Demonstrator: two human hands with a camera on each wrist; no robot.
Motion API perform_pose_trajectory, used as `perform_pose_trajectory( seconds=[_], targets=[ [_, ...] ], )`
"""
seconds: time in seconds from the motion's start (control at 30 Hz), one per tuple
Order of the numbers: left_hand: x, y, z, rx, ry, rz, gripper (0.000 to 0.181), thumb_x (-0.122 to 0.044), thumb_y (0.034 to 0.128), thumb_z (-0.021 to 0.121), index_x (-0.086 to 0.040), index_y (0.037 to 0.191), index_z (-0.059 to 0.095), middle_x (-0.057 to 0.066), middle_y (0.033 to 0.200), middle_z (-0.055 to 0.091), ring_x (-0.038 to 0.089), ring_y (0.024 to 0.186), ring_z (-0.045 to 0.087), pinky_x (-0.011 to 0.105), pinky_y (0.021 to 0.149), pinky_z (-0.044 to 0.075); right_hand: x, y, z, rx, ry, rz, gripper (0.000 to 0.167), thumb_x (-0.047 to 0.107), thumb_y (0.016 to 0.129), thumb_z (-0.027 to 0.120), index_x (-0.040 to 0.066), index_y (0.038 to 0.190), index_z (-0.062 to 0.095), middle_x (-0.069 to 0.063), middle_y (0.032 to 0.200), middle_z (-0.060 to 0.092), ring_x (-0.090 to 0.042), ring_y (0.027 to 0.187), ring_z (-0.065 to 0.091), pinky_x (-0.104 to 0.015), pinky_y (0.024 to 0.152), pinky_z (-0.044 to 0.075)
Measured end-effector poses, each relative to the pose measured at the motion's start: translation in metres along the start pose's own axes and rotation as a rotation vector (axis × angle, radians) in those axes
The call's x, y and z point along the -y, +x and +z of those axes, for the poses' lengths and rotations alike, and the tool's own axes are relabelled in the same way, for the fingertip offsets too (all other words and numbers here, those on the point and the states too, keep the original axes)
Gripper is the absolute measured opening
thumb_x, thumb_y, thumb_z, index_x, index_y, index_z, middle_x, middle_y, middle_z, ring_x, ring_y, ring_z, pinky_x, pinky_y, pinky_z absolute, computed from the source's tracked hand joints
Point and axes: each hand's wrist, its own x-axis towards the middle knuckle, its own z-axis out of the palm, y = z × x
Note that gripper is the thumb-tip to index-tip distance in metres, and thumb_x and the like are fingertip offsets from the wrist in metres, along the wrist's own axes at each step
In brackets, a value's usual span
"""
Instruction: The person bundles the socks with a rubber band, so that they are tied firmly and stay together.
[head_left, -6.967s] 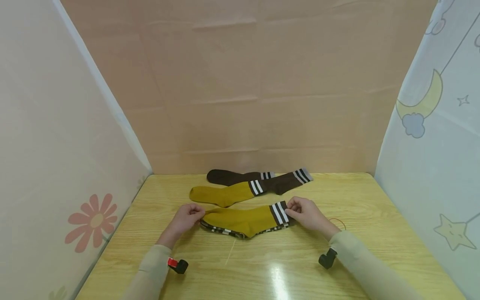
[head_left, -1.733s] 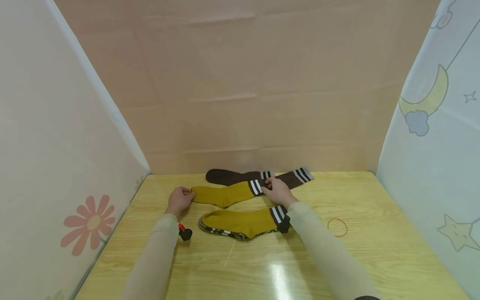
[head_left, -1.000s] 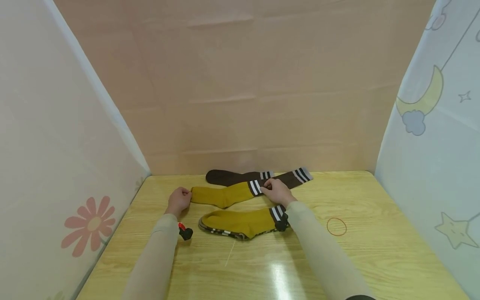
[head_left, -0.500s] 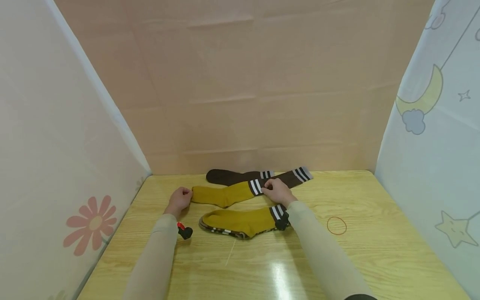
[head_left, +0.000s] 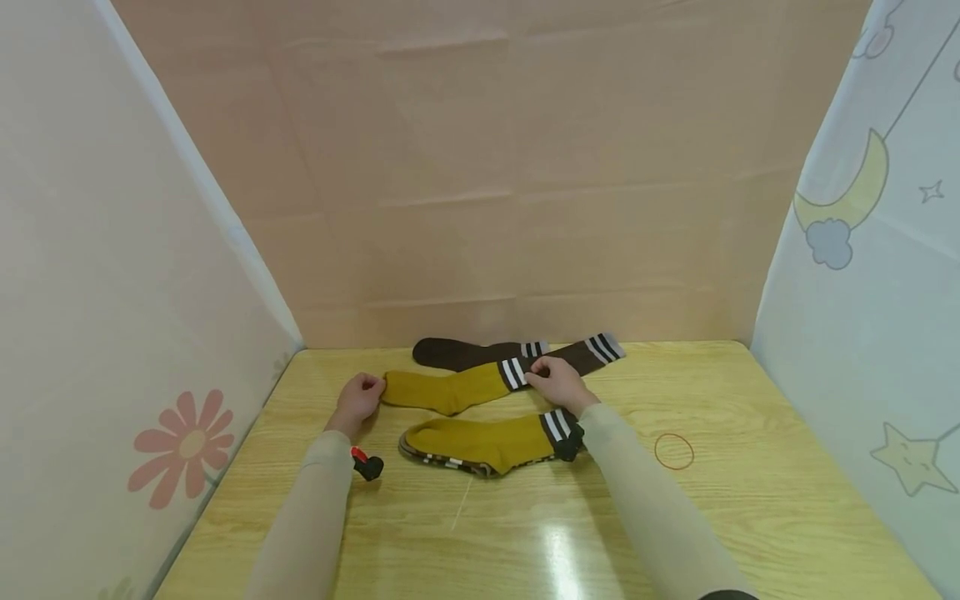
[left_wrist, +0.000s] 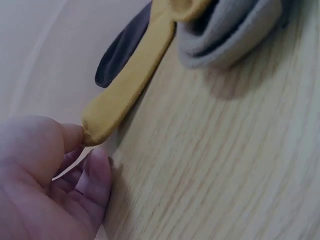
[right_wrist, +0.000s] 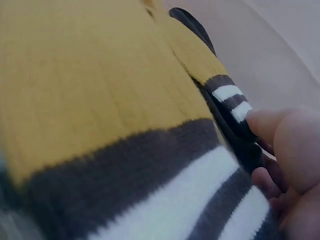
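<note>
A mustard-yellow sock (head_left: 435,390) with a dark, white-striped cuff lies flat across the middle of the table. At its toe, my left hand (head_left: 360,395) pinches the tip; in the left wrist view the thumb (left_wrist: 73,136) presses on the toe's end. My right hand (head_left: 557,382) pinches the cuff at the other end, and its thumb (right_wrist: 265,122) shows against the white stripes in the right wrist view. Nearer to me, a second mustard sock (head_left: 480,437) lies on top of a patterned sock (head_left: 450,462), with my right sleeve passing over its cuff.
Two dark brown socks with grey, black-striped cuffs lie behind, one at the back (head_left: 450,353) and one reaching right (head_left: 581,357). A thin red ring (head_left: 674,451) lies right of my right sleeve. Cloth walls stand around the wooden table (head_left: 420,542).
Seven seconds ago both hands held the ends of the nearer mustard sock; they have since moved to the farther one. Over the last second the hands and that sock have barely shifted.
</note>
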Motion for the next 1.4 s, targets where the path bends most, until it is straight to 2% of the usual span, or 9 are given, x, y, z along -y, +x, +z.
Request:
perform_pose_trajectory(
  seconds=[0.13, 0.3, 0.37, 0.6, 0.8, 0.93, 1.17, 1.4],
  targets=[
    [0.005, 0.001, 0.000, 0.014, -0.124, -0.023, 0.025, -0.021, 0.1113, 0.052, 0.000, 0.123, 0.057, 0.014, 0.105, 0.059, 0.019, 0.083, 0.058, 0.027, 0.069, 0.053, -0.001, 0.000, 0.000, -0.004, 0.017, 0.006, 0.029, 0.034, 0.104, 0.068, 0.009, 0.120, 0.066, -0.011, 0.118, 0.066, -0.021, 0.069, 0.050, -0.036, 0.069, 0.046],
    [0.009, -0.001, 0.001, -0.003, -0.182, -0.024, 0.026, -0.019, 0.1100, 0.056, 0.003, 0.124, 0.060, 0.012, 0.103, 0.061, 0.013, 0.076, 0.060, 0.023, 0.065, 0.053, 0.000, -0.001, -0.001, -0.009, 0.017, -0.013, 0.027, 0.032, 0.103, 0.069, 0.009, 0.117, 0.067, -0.012, 0.114, 0.066, -0.021, 0.066, 0.050, -0.037, 0.069, 0.047],
    [0.010, -0.003, 0.000, -0.017, -0.211, -0.021, 0.027, -0.018, 0.1093, 0.058, 0.005, 0.124, 0.062, 0.011, 0.101, 0.063, 0.012, 0.073, 0.061, 0.023, 0.064, 0.053, 0.000, -0.001, -0.002, -0.012, 0.011, -0.036, 0.026, 0.031, 0.104, 0.069, 0.008, 0.116, 0.067, -0.012, 0.116, 0.067, -0.022, 0.071, 0.053, -0.038, 0.073, 0.048],
    [0.008, -0.006, -0.003, -0.026, -0.281, -0.020, 0.028, -0.018, 0.1085, 0.060, 0.006, 0.124, 0.063, 0.007, 0.093, 0.069, 0.009, 0.071, 0.063, 0.020, 0.063, 0.053, 0.004, -0.002, -0.009, -0.013, 0.019, -0.102, 0.023, 0.026, 0.105, 0.068, 0.005, 0.114, 0.068, -0.012, 0.115, 0.069, -0.027, 0.103, 0.062, -0.047, 0.093, 0.051],
    [0.007, -0.007, -0.003, 0.011, -0.350, -0.001, 0.031, -0.017, 0.1068, 0.064, 0.003, 0.130, 0.060, 0.011, 0.102, 0.070, 0.012, 0.072, 0.064, 0.024, 0.064, 0.054, 0.005, -0.007, -0.013, -0.069, 0.024, -0.127, 0.021, 0.025, 0.104, 0.069, 0.005, 0.112, 0.069, -0.011, 0.110, 0.071, -0.026, 0.102, 0.066, -0.046, 0.090, 0.053],
    [0.005, -0.008, -0.003, 0.022, -0.362, 0.027, 0.032, -0.016, 0.1074, 0.063, -0.001, 0.135, 0.057, 0.010, 0.103, 0.071, 0.013, 0.073, 0.065, 0.026, 0.065, 0.054, 0.005, -0.010, -0.017, -0.097, 0.032, -0.159, 0.019, 0.022, 0.103, 0.070, 0.004, 0.109, 0.069, -0.011, 0.106, 0.072, -0.025, 0.097, 0.067, -0.044, 0.087, 0.054],
    [0.002, -0.013, -0.005, 0.029, -0.372, 0.067, 0.031, -0.014, 0.1074, 0.062, 0.003, 0.133, 0.063, 0.009, 0.106, 0.073, 0.016, 0.080, 0.065, 0.026, 0.072, 0.056, 0.005, -0.014, -0.023, -0.092, 0.047, -0.196, 0.019, 0.020, 0.103, 0.071, 0.003, 0.110, 0.069, -0.011, 0.105, 0.071, -0.025, 0.096, 0.068, -0.044, 0.088, 0.055],
    [0.002, -0.014, -0.007, 0.040, -0.385, 0.087, 0.033, -0.016, 0.1066, 0.064, 0.005, 0.133, 0.064, 0.009, 0.107, 0.074, 0.019, 0.086, 0.066, 0.028, 0.075, 0.057, 0.006, -0.018, -0.029, -0.088, 0.074, -0.165, 0.020, 0.022, 0.103, 0.071, 0.005, 0.111, 0.068, -0.010, 0.107, 0.070, -0.023, 0.096, 0.066, -0.040, 0.087, 0.054]
  ],
)
